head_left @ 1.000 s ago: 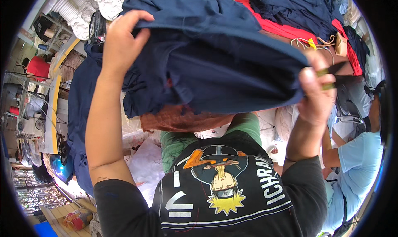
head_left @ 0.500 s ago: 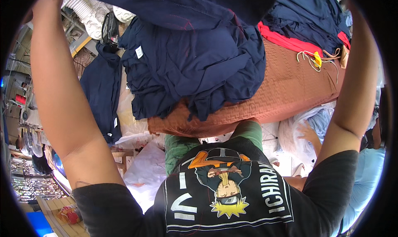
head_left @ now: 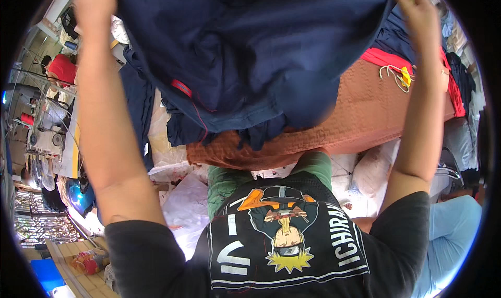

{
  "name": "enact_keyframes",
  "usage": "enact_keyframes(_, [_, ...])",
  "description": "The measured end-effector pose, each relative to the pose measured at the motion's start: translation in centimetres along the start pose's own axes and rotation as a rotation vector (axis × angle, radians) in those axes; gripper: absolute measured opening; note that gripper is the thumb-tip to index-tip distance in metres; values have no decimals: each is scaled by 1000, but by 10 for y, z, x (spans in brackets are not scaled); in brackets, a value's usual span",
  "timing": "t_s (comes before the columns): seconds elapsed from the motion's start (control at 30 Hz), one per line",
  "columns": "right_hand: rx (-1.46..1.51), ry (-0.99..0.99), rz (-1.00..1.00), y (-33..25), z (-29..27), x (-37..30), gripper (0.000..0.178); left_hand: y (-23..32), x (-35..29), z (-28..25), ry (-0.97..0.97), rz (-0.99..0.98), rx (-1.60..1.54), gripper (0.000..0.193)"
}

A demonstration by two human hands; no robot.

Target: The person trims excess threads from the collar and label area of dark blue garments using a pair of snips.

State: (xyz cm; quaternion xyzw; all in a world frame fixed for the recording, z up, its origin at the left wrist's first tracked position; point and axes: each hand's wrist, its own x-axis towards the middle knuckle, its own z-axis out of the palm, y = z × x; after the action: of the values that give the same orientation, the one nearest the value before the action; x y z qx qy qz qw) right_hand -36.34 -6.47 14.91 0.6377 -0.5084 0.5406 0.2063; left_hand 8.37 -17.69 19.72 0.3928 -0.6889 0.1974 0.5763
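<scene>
A navy garment [head_left: 250, 52] hangs spread between my raised hands. A small red label and a loose red thread show near its lower left edge. At the top left, my left hand [head_left: 96, 3] grips one upper corner, its fingertips partly cut off by the frame. My right hand [head_left: 419, 11] pinches the opposite corner at the top right. Behind and below the hanging cloth, a pile of navy garments [head_left: 182, 130] lies on the brown-covered table [head_left: 360, 110], mostly hidden by it.
More navy and red garments [head_left: 394, 37] lie at the table's far right, beside pale cords with a yellow piece [head_left: 405, 77]. Another navy garment [head_left: 136, 99] hangs to the left. A seated person in light blue trousers [head_left: 454, 230] is close at right; another in red [head_left: 62, 68] sits far left.
The navy garment has come down and nearer, spreading out in front of the pile. Both hands have dropped into view and moved slightly inward.
</scene>
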Motion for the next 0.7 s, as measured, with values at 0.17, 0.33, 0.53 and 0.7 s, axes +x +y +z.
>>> enact_keyframes(0.17, [339,-325,195,74,65,-147,21,-23,-187,37,-588,-382,-373,30])
enact_keyframes(0.33, [324,-316,509,58,29,-137,27,24,-176,16,-447,-442,-514,31])
enact_keyframes(0.53, [578,-249,367,-19,56,-110,29,135,-149,57,-468,-78,-539,19])
enact_keyframes(0.7, [592,-358,493,-15,78,-129,27,161,-167,110,-524,58,-443,28])
